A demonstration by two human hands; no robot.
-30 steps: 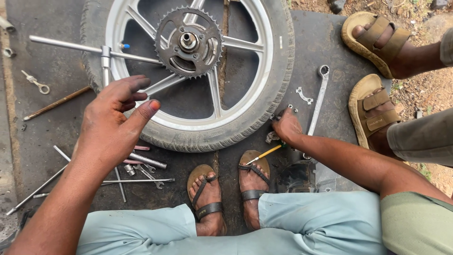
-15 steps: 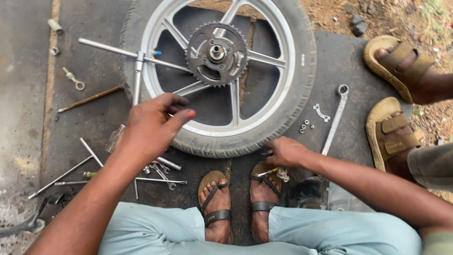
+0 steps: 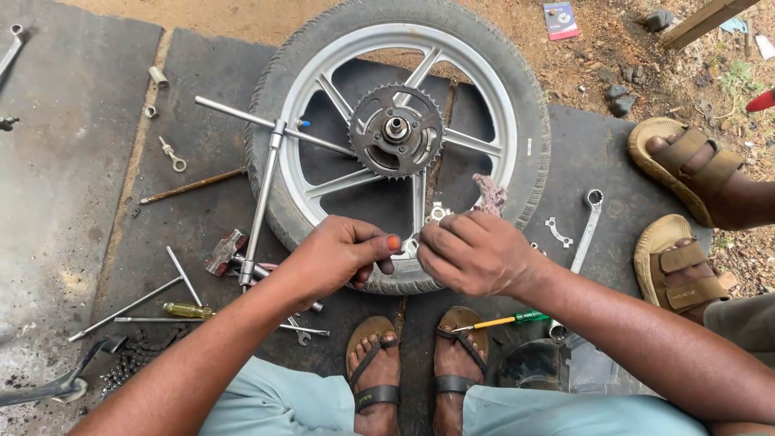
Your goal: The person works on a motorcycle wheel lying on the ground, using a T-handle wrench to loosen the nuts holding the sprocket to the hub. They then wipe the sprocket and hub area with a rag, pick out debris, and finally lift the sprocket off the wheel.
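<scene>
I see my left hand (image 3: 339, 254) and right hand (image 3: 472, 254) meeting fingertip to fingertip, pinching a small silver metal part (image 3: 412, 245) at the near rim of the black-tyred spoked alloy wheel (image 3: 529, 145); a small red-and-blue square packet (image 3: 560, 19) lies on the dirt beyond.

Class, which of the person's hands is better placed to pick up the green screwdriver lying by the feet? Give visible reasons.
Probably the right hand: the green screwdriver lies just below it, beside the right foot. The left hand sits farther off, across the wheel rim.
</scene>
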